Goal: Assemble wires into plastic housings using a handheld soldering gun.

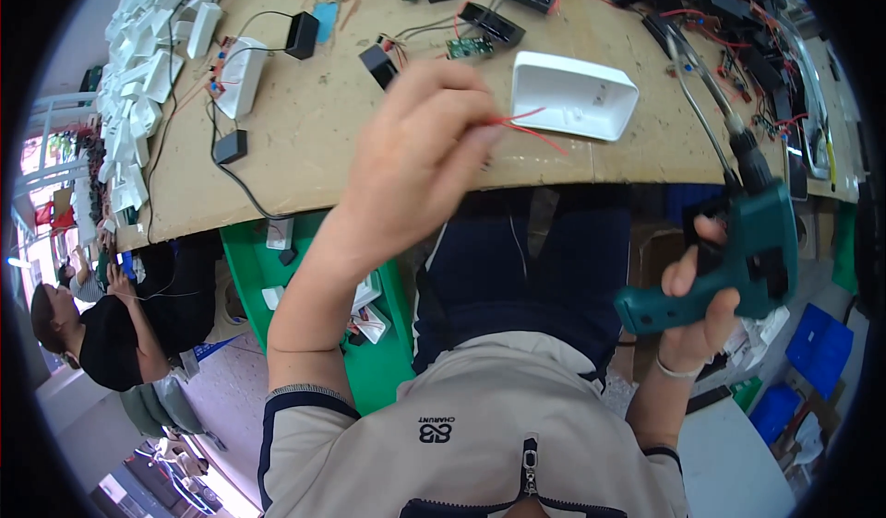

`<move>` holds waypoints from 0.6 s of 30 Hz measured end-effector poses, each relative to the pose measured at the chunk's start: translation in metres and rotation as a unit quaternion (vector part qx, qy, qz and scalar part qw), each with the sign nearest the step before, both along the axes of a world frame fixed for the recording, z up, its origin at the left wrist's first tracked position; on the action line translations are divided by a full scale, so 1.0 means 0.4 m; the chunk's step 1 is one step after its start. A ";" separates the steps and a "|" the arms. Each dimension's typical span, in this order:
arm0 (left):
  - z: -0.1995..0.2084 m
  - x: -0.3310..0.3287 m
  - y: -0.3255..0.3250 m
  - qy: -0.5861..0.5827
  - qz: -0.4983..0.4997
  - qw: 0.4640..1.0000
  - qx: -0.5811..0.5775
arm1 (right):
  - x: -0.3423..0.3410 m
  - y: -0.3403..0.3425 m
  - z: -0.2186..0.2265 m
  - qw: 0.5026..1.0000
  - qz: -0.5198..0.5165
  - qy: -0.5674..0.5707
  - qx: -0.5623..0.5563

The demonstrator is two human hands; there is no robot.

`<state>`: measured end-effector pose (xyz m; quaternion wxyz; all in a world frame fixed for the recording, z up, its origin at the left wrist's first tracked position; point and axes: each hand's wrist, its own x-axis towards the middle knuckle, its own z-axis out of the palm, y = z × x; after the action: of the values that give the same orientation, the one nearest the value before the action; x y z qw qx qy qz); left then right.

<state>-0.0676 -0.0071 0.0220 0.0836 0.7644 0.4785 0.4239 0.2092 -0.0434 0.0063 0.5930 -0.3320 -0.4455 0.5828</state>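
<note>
Two hands busy: left hand (pixel 420 163) pinching red wire (pixel 526 129), right hand (pixel 703 301) gripping green drill (pixel 738 255).

The left hand (pixel 420 154) is blurred, and its fingers cover the near ends of the red wires (pixel 526 126). The right hand (pixel 701 301) hides part of the green drill's (pixel 738 260) grip. Small parts on the far table (pixel 323 140) are too small to tell.

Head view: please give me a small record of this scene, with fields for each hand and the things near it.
left hand: raised over the table edge, pinching thin red wires
right hand: holds a green electric screwdriver by its grip, beside the table
white plastic housing: lies open on the table, just beyond the wires
wooden table: carries black boxes, circuit boards, white housings
nearby: another person sits at far left
</note>
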 end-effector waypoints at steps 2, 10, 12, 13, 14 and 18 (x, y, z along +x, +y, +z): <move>-0.015 0.046 -0.001 -0.043 -0.063 0.996 -0.046 | -0.026 0.022 -0.010 0.999 0.019 0.040 -0.020; -0.044 0.118 0.015 -0.095 -0.035 0.980 -0.173 | -0.092 0.094 -0.040 0.994 0.031 0.095 -0.053; -0.045 0.126 0.017 -0.119 -0.010 0.974 -0.191 | -0.096 0.105 -0.044 0.996 0.057 0.051 -0.054; -0.049 0.130 0.020 -0.118 -0.012 0.974 -0.193 | -0.106 0.108 -0.047 0.993 0.042 0.090 -0.062; -0.048 0.132 0.018 -0.112 -0.009 0.978 -0.176 | -0.112 0.109 -0.044 0.993 0.042 0.091 -0.062; -0.048 0.128 0.030 0.035 -0.017 0.999 -0.018 | -0.131 0.116 -0.038 0.994 0.056 0.061 -0.076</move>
<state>-0.0163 0.0049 0.0029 0.0876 0.7848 0.4758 0.3872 0.1570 0.0032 -0.0088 0.5591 -0.3144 -0.3804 0.6663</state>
